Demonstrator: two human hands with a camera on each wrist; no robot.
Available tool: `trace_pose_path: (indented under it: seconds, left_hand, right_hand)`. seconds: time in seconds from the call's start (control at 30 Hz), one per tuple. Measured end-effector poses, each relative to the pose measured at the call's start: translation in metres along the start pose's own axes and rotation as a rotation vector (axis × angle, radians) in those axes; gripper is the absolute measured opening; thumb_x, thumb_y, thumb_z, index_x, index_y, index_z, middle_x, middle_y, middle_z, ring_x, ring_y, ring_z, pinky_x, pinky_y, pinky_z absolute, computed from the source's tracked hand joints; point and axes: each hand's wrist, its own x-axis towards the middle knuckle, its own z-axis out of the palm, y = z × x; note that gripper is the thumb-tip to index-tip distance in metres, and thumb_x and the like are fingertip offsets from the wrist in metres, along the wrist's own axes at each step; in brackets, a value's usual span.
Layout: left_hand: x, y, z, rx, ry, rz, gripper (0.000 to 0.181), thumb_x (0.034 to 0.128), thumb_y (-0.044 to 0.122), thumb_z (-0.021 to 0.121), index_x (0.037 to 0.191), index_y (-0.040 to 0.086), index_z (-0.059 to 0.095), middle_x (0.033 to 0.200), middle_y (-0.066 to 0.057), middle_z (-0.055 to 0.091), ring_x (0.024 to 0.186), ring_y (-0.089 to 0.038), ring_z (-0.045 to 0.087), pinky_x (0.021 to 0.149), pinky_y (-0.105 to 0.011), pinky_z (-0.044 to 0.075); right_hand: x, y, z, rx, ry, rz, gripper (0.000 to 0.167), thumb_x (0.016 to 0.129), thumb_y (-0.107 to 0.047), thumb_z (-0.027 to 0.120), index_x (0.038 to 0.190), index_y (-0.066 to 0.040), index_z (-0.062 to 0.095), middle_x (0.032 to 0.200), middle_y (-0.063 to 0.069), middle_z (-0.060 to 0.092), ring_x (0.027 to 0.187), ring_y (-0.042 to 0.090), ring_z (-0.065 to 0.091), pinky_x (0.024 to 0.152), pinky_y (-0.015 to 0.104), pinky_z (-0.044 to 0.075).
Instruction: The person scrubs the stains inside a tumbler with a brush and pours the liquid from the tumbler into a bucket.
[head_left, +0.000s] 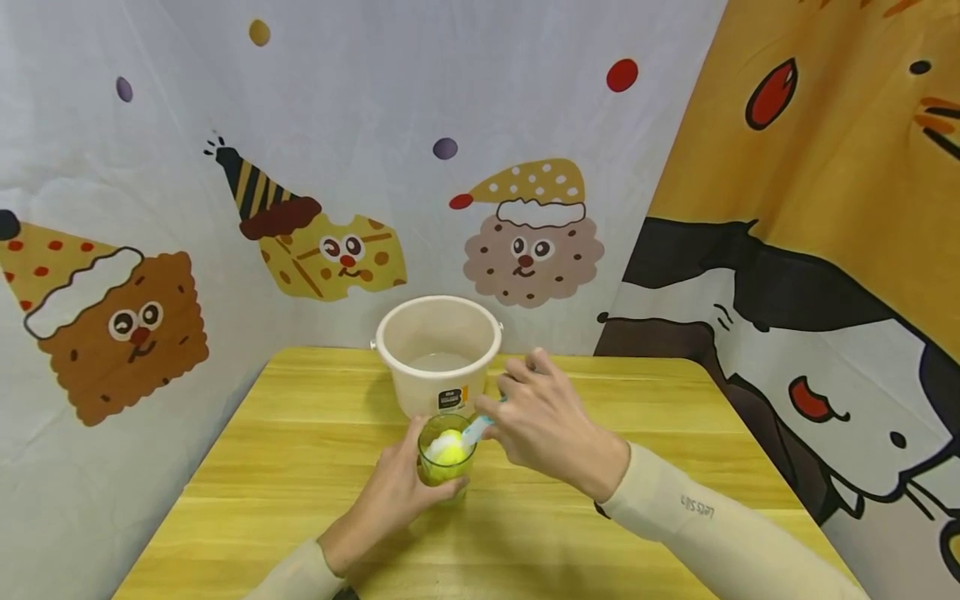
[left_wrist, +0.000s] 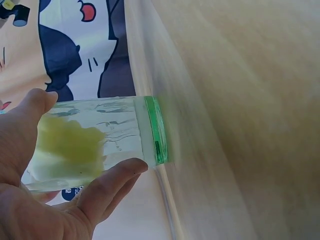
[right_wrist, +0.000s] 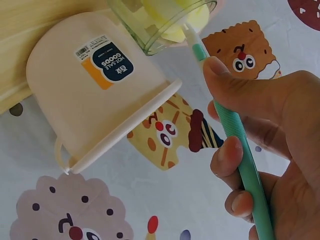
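My left hand (head_left: 401,479) grips a clear glass (left_wrist: 122,125) with a greenish tint and a thick green base, thumb on one side and fingers on the other. Inside the glass sits the yellow and white sponge head (head_left: 450,452) of a cup brush. From above, my right hand (head_left: 546,421) holds the brush's green handle (right_wrist: 234,127), fingers curled around it. In the right wrist view the handle's white neck reaches in at the glass's mouth. The left wrist view shows the sponge blurred through the glass wall, apart from the base.
Just beyond the glass, a cream bucket (head_left: 416,387) with a label stands on the wooden table (head_left: 300,433), a little clear liquid seeming to lie at its bottom. Behind the table hangs a cloth (head_left: 420,75) printed with cartoon figures.
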Motion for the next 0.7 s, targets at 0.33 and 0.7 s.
trace_pose_path:
  seconds: [0.33, 0.7]
  left_hand:
    - [-0.001, -0.002, 0.002, 0.018, 0.013, 0.010, 0.097, 0.0833, 0.035, 0.109, 0.160, 0.021, 0.052, 0.136, -0.010, 0.084, 0.118, -0.025, 0.085, 0.099, -0.042, 0.072]
    - [0.000, -0.002, 0.002, 0.026, 0.023, 0.007, 0.098, 0.0830, 0.036, 0.109, 0.161, 0.018, 0.053, 0.135, -0.014, 0.085, 0.118, -0.029, 0.085, 0.102, -0.048, 0.073]
  right_hand:
    - [-0.009, -0.002, 0.005, 0.028, 0.035, 0.072, 0.040, 0.077, -0.058, 0.107, 0.101, -0.032, 0.088, 0.079, -0.002, 0.077, 0.082, 0.021, 0.059, 0.087, 0.038, 0.043]
    - [-0.014, -0.004, 0.007, 0.042, 0.043, 0.139, 0.038, 0.079, -0.050, 0.108, 0.099, -0.028, 0.085, 0.078, -0.001, 0.077, 0.081, 0.021, 0.057, 0.087, 0.038, 0.045]
